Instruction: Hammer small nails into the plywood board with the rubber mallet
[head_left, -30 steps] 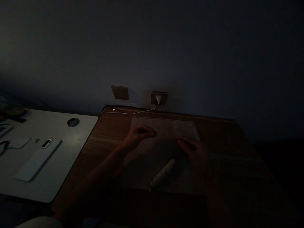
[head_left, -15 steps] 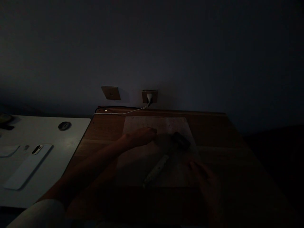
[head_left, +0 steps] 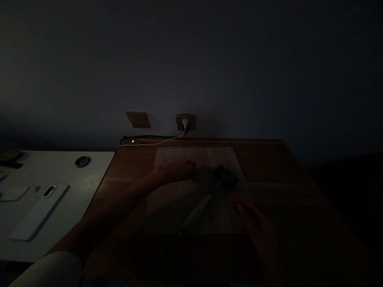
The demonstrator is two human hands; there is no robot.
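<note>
The scene is very dark. A pale sheet (head_left: 179,207) lies on a brown wooden table (head_left: 278,175). On it rests a hammer (head_left: 209,195) with a light handle and a dark head, slanting from near left to far right. My left hand (head_left: 176,170) sits on the sheet's far part, just left of the hammer head, with its fingers curled together; what they pinch is too dim to name. My right hand (head_left: 254,219) lies flat near the sheet's right edge, fingers stretched out, a little right of the handle and apart from it.
A white desk (head_left: 89,179) adjoins the table on the left, with a white phone (head_left: 38,211) and a small round object (head_left: 83,161) on it. On the wall behind are a switch plate (head_left: 138,119) and a socket with a white charger (head_left: 185,122), whose cable runs left.
My right hand has drawn back toward me from the sheet's middle, uncovering the hammer's dark head. My left hand has stayed put. The view has shifted slightly.
</note>
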